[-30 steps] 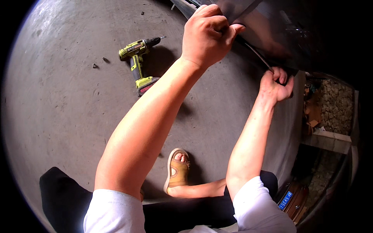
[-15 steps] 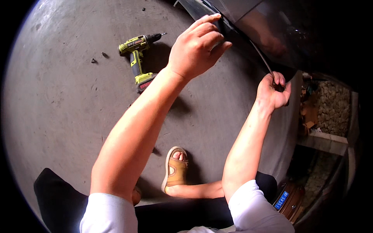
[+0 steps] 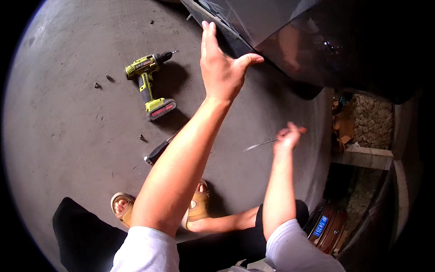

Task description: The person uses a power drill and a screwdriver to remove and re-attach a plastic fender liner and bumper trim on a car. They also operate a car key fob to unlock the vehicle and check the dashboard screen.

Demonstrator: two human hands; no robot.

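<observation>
My left hand (image 3: 222, 70) is stretched out with thumb and fingers apart, at the lower edge of a dark glossy car body panel (image 3: 290, 50). Its fingertips overlap the panel's black lower trim; whether they press on it I cannot tell. My right hand (image 3: 289, 136) is closed around a thin metal-shafted tool (image 3: 260, 146), like a screwdriver. The tool's shaft points left over the floor, apart from the car. Motion blurs this hand, and its fingers hide the tool's handle.
A yellow-green cordless drill (image 3: 147, 84) lies on the grey floor (image 3: 72, 149). Small screws (image 3: 97, 85) are scattered left of it. A black-handled tool (image 3: 158, 152) lies partly under my left forearm. At right stand a pale beam (image 3: 362, 156) and a reddish-brown object with a blue plate (image 3: 321, 225).
My right hand has drawn the thin tool away from the car's edge, down and to the left. My left hand has shifted left along the edge and spread its thumb. The view has moved too.
</observation>
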